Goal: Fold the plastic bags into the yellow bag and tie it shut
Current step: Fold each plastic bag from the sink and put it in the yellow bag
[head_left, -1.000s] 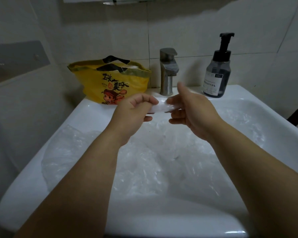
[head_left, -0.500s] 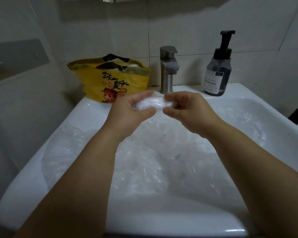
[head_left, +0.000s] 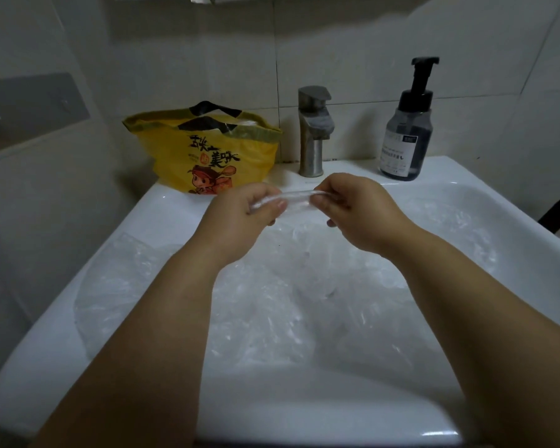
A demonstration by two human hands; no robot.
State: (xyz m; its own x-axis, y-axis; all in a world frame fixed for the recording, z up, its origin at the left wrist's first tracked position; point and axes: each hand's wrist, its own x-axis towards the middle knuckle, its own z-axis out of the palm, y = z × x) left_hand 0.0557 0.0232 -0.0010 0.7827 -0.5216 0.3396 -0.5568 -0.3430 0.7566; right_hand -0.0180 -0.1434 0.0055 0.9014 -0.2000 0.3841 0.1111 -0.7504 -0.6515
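The yellow bag (head_left: 207, 156) is stood, mouth open, on the back left corner of the sink (head_left: 46, 334). Over the sink, a folded plastic bag (head_left: 296, 198) is pinched at one end by the left hand (head_left: 240, 218) and at the other by the right hand (head_left: 362, 215). Loose plastic bags (head_left: 272, 318) are spread inside the sink, and a pump bottle (head_left: 404, 140) is set at its back right corner.
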